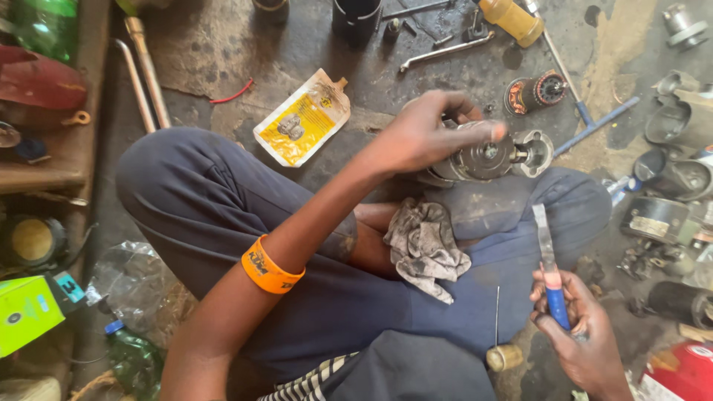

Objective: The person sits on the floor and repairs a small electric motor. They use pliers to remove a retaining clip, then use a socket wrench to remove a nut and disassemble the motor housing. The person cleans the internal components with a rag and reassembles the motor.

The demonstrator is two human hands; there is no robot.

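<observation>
Here I sit cross-legged on a stained workshop floor (245,52), looking down at my own two hands. My left hand (423,134) is closed over the top of a metal motor housing (483,156), fingers curled around its rim, and the part rests against my right knee with its round end and centre shaft turned up towards the camera. An orange wristband (267,269) circles that forearm. My right hand (583,334) grips the blue handle of a flat metal scraper (548,260); the blade points upward and stands apart from the housing, low at the right of the frame. A crumpled grey rag (425,249) lies in my lap on the dark blue trousers, just below the housing.

Around me, a yellow-and-white sachet (301,119) lies flat on the floor just beyond my left knee, with a thin red wire (234,94) a little farther on. A copper-wound armature (533,93) lies near the housing, on its far side, beside a long blue-shafted tool (594,122). A spanner (445,50) and an amber bottle (512,20) sit farther up. More grey motor casings (672,178) crowd the right edge. A small spool with a thin rod (503,356) stands by my right hand. A green plastic bottle (134,360) lies at lower left.
</observation>
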